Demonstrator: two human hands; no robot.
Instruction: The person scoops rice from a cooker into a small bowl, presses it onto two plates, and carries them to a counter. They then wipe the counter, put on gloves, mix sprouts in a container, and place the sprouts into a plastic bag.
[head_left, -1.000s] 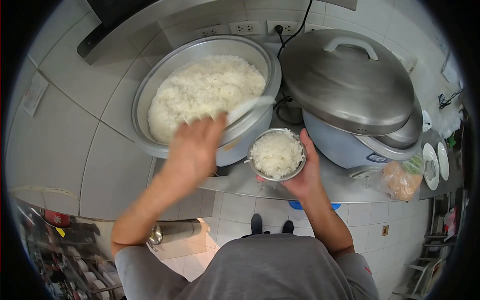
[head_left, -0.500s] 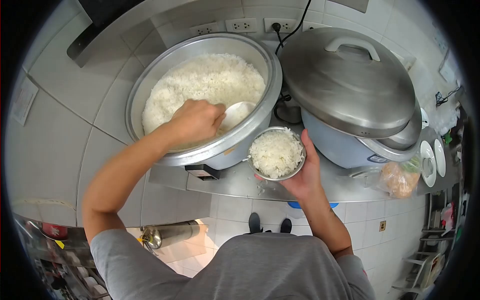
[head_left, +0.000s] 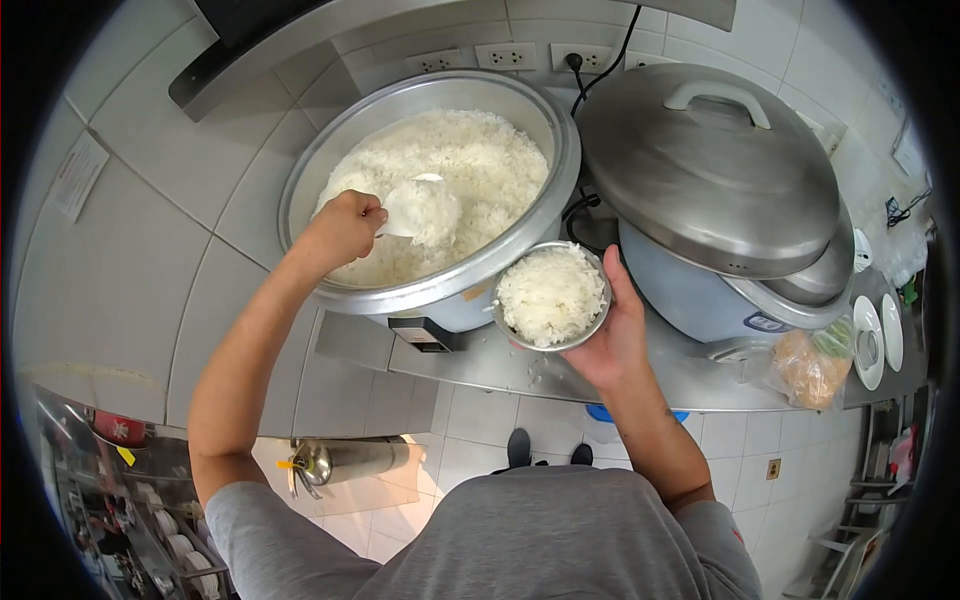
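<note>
My left hand (head_left: 343, 232) is closed on the handle of a white rice paddle (head_left: 402, 212), its blade carrying a clump of rice. The paddle is over the cooked rice (head_left: 490, 165) that fills much of a large open rice cooker (head_left: 565, 140). My right hand (head_left: 615, 340) cups a small metal bowl (head_left: 503, 318) from below and the side, thumb along its rim. White rice (head_left: 553, 292) is heaped in the bowl, which is beside the cooker's near right wall.
A second rice cooker (head_left: 665, 270) with a domed metal lid (head_left: 710, 180) stands at right. Beyond it are a plastic bag of food (head_left: 808, 368) and white oval dishes (head_left: 866, 345). Scattered grains lie on the steel counter (head_left: 480, 372). A metal cylinder (head_left: 360, 462) is on the floor.
My left hand has moved left and slightly up, lifting the paddle out of the rice with a clump on it. The bowl stays close to the cooker in my right hand.
</note>
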